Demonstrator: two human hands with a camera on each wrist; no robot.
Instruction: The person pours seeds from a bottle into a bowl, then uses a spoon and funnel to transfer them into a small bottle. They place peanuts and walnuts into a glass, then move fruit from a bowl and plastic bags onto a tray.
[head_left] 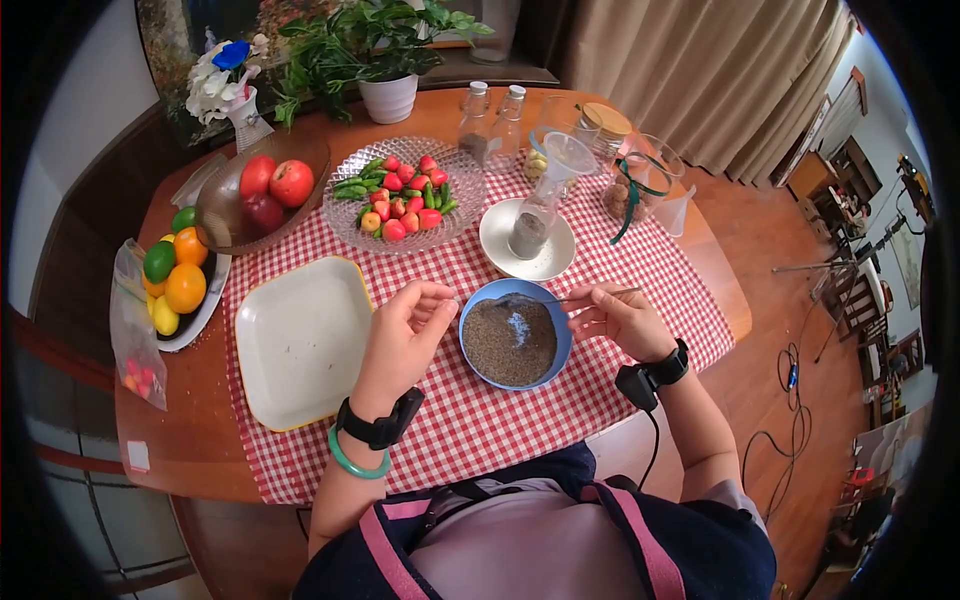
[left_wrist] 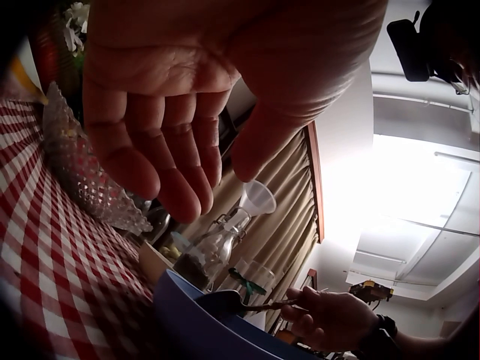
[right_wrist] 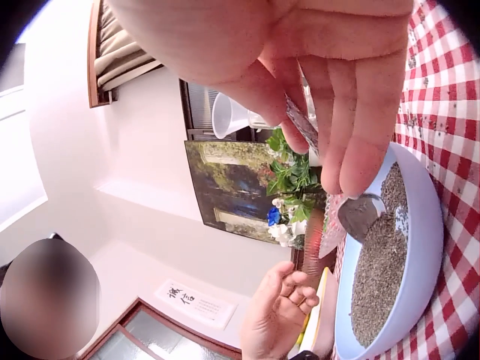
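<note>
My right hand [head_left: 625, 322] pinches the handle of a metal spoon [right_wrist: 360, 217] between thumb and fingers. The spoon's head lies over the far side of a blue bowl [head_left: 567, 345], which holds fine grey-brown grains [head_left: 500, 345] with a small bluish-white patch among them. To the left of the bowl hovers my left hand [head_left: 412, 325], its fingers loosely bent and nothing in them, as the left wrist view also shows. Behind the blue bowl, a glass bottle [head_left: 530, 232] partly filled with similar grains stands on a white dish [head_left: 497, 250], a clear funnel [head_left: 568, 155] in its neck.
A white rectangular dish [head_left: 305, 345] lies left on the checked cloth [head_left: 450, 450]. Farther back are a glass platter [head_left: 345, 225] of strawberries and green peppers, a brown fruit bowl [head_left: 225, 215], corked jars [head_left: 607, 125] and two stoppered bottles [head_left: 507, 125]. Scattered grains dot the cloth.
</note>
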